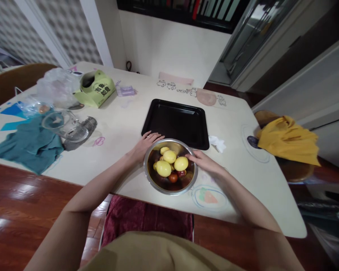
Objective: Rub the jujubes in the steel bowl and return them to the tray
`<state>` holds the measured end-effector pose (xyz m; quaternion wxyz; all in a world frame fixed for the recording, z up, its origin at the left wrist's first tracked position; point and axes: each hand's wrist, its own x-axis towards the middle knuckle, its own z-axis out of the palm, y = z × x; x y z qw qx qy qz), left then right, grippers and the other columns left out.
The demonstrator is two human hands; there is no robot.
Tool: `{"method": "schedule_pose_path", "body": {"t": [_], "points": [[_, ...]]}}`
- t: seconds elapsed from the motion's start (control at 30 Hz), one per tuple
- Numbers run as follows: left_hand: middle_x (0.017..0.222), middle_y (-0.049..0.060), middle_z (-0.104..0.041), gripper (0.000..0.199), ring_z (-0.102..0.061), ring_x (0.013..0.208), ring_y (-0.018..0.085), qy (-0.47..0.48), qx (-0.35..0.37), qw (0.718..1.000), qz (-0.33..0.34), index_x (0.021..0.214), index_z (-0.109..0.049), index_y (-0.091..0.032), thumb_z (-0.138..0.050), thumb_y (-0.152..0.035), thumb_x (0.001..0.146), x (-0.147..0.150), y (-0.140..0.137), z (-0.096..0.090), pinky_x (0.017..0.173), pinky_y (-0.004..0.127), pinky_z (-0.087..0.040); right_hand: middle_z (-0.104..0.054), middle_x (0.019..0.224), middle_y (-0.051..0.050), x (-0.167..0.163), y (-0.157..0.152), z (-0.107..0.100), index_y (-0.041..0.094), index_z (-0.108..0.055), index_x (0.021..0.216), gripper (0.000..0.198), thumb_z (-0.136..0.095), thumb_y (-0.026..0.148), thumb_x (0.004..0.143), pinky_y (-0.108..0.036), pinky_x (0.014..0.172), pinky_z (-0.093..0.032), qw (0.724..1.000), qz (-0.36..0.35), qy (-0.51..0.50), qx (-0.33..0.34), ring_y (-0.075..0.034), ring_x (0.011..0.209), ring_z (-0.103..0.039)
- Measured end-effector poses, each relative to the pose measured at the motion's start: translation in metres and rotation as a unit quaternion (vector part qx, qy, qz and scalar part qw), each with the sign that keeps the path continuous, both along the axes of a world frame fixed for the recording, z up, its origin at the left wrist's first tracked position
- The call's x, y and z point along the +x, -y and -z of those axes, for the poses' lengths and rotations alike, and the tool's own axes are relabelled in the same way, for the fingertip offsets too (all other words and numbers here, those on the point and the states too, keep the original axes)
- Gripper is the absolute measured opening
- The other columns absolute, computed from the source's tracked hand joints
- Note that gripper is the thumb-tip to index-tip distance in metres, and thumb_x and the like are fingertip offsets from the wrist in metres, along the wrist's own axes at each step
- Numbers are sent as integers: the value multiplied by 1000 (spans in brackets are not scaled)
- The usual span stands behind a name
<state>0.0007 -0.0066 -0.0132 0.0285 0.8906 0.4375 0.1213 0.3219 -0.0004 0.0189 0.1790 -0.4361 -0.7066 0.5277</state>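
A shiny metal bowl (171, 190) sits on the white table near its front edge. Inside are several smooth, yellow oval fruits or vegetables (164, 168), whose exact kind I cannot tell, and a round red-brown one (173, 177). My left hand (148, 146) cups the bowl's far left side, its fingers reaching along the outside toward the tray. At the right rim, my right hand (205, 161) grips the bowl, its fingertips over the edge close to a yellow piece. Right behind the bowl lies a black rectangular baking tray (176, 118) with nothing on it.
To the left are a teal cloth (31, 145), a clear plastic jug (66, 126), a plastic bag (58, 88) and a green box (97, 90). A crumpled white tissue (217, 143) lies right of the tray. A yellow cloth (288, 139) hangs over a chair at right.
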Motion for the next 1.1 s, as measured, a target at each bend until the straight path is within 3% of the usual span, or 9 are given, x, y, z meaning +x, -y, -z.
{"method": "schedule_pose_path", "body": {"t": [0.13, 0.23, 0.33, 0.47, 0.57, 0.8, 1.1], "points": [[157, 19, -55, 65, -48, 149, 32, 7, 2, 1000, 9, 160, -42, -13, -58, -31, 100, -1, -2, 1, 130, 50, -24, -73, 72, -1, -2, 4, 2, 18, -73, 97, 29, -69, 44, 85, -27, 55, -56, 996, 19, -41, -77, -20, 65, -70], [155, 18, -57, 59, -49, 148, 31, 18, -5, 1000, 17, 156, -47, -15, -57, -30, 100, -2, -4, 3, 129, 50, -26, -67, 57, 2, -4, 9, -1, 18, -69, 92, 28, -67, 44, 83, -23, 37, -46, 989, 32, -35, -138, -15, 41, -58], [153, 17, -58, 56, -50, 147, 31, 35, -11, 999, 24, 152, -52, -15, -59, -30, 99, -5, -7, 4, 129, 49, -26, -61, 46, 5, -6, 12, -7, 19, -64, 86, 28, -68, 46, 79, -22, 29, -39, 985, 59, -22, -158, -13, 30, -51], [152, 20, -59, 58, -51, 146, 33, 57, -16, 998, 28, 147, -56, -11, -65, -31, 93, -7, -11, 7, 127, 48, -30, -59, 42, 3, -7, 10, -17, 20, -61, 74, 26, -69, 44, 70, -22, 25, -35, 981, 117, -10, -154, -14, 27, -49], [144, 21, -65, 47, -57, 139, 34, 75, -19, 997, 13, 136, -67, -10, -66, -27, 92, -6, -15, 8, 122, 47, -38, -57, 40, 3, -2, 6, -26, 21, -60, 70, 24, -68, 44, 70, -22, 25, -32, 978, 160, -27, -133, -13, 25, -46], [124, 17, -77, 25, -70, 123, 28, 128, -40, 990, -35, 123, -72, -12, -57, -18, 103, 0, -25, 4, 109, 43, -49, -51, 32, 1, 19, -15, -40, 24, -55, 57, 22, -63, 41, 68, -25, 26, -30, 974, 212, -40, -68, -16, 24, -45], [130, 12, -76, 24, -70, 124, 25, 174, -94, 978, 64, 126, -70, -19, -56, -24, 107, -19, -21, -5, 109, 43, -51, -52, 32, -1, 32, -43, -29, 26, -50, 61, 22, -63, 40, 70, -25, 29, -35, 940, 334, -68, 4, -16, 26, -46]]}}
